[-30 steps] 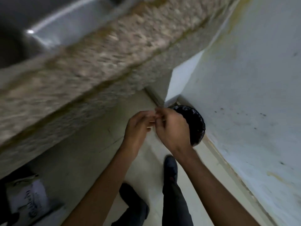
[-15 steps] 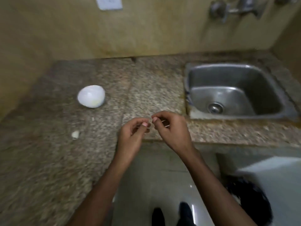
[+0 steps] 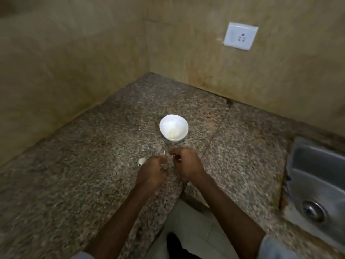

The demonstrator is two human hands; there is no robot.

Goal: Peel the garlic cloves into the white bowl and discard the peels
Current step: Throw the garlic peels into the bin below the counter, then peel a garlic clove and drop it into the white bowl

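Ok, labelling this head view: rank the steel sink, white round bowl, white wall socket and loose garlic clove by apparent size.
Steel sink, largest though cut off by the frame.
White wall socket and white round bowl look alike; not ranked.
Loose garlic clove, smallest.

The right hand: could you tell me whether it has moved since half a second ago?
Yes. The right hand has moved away from the sink and the counter's front edge, and is now just in front of the white bowl.

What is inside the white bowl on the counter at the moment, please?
The white bowl holds a few pale yellowish pieces at its bottom, probably peeled garlic; blur hides their number. Its near wall covers part of the bottom.
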